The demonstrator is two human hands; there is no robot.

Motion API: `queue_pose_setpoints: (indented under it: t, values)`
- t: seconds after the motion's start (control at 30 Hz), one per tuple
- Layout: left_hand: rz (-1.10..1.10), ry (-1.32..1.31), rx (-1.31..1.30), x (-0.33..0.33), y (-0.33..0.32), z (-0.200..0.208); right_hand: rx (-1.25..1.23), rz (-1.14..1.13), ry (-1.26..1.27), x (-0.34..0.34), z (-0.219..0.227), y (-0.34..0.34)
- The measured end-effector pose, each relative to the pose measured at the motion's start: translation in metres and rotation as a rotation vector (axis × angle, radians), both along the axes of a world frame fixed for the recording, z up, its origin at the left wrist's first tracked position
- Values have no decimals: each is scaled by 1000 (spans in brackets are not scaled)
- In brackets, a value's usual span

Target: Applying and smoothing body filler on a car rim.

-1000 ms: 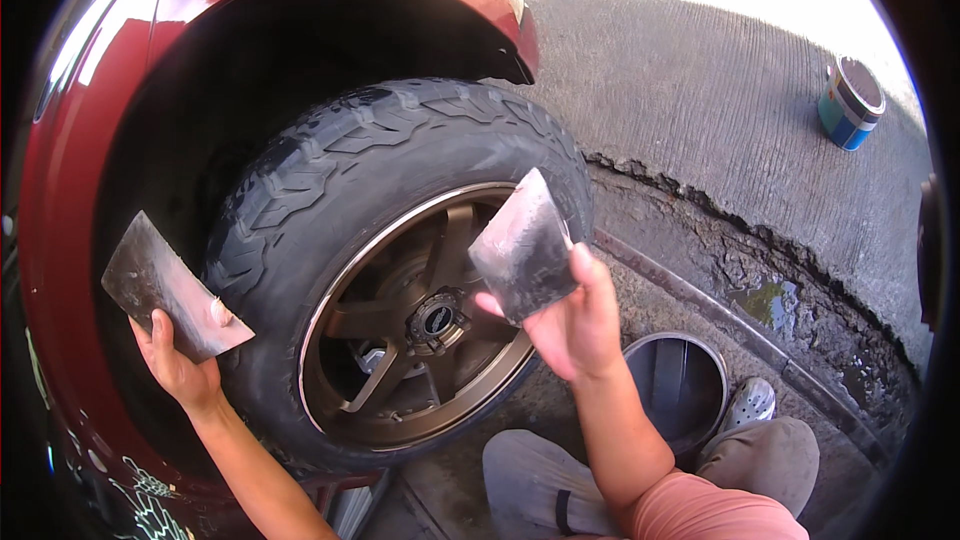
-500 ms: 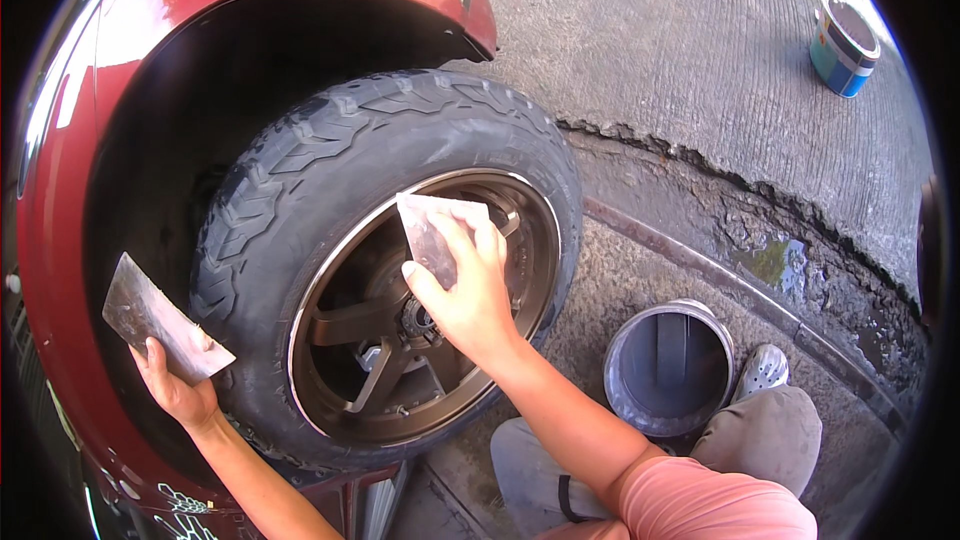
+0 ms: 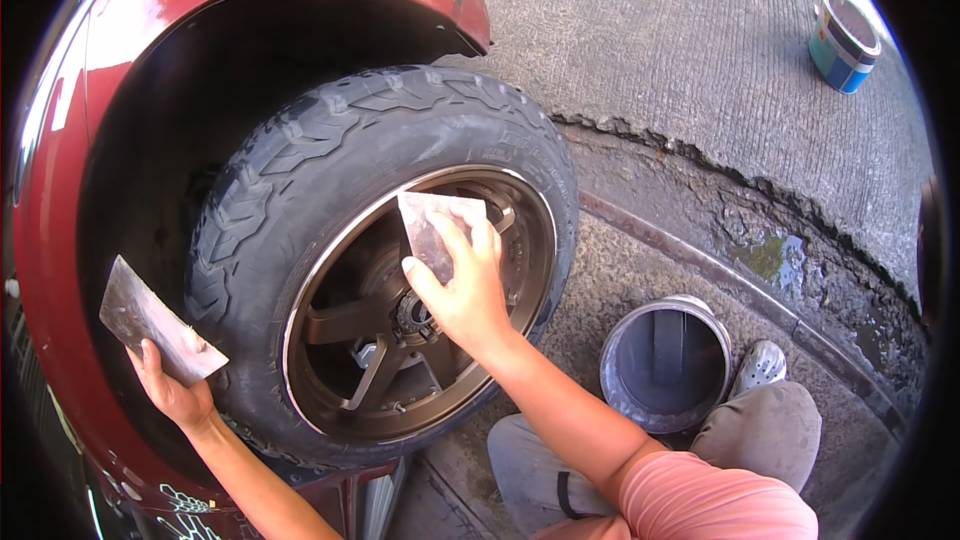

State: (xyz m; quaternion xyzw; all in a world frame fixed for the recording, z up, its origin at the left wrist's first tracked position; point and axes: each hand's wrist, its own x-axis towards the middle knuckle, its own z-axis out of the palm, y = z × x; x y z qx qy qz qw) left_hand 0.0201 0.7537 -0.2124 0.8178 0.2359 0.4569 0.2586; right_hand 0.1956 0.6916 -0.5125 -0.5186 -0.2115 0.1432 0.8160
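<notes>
One thin, flat plate (image 3: 142, 310) is left of the wheel (image 3: 350, 322), grasped near its lower edge by the left hand (image 3: 178, 395), thumb on its face; pinkish paste (image 3: 190, 342) is smeared along the side nearest the wheel. A second plate (image 3: 428, 245), in view over the wheel's spokes, is held between thumb and fingers of the right hand (image 3: 468, 290). Both plates look light and fairly stiff, perhaps slightly springy. Smeared faces would probably be slippery, so the cleaner edges seem best to hold.

The head camera looks down on the wheel (image 3: 352, 322), apparently close, though fisheye bends distance.
</notes>
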Motion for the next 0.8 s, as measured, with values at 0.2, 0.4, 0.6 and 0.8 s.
queue_pose_setpoints:
  t: [0.2,0.4,0.6,0.8]
  values:
    - [-14,15,-12,1,1,0,26,-81,1,9,2,8]
    - [-27,25,-32,-2,0,2,-36,-80,-43,-3,-7,6]
    - [-28,28,-39,-2,3,3,-22,-109,-35,3,-6,16]
    - [-28,21,-34,-4,4,5,-37,-95,-38,0,-9,6]
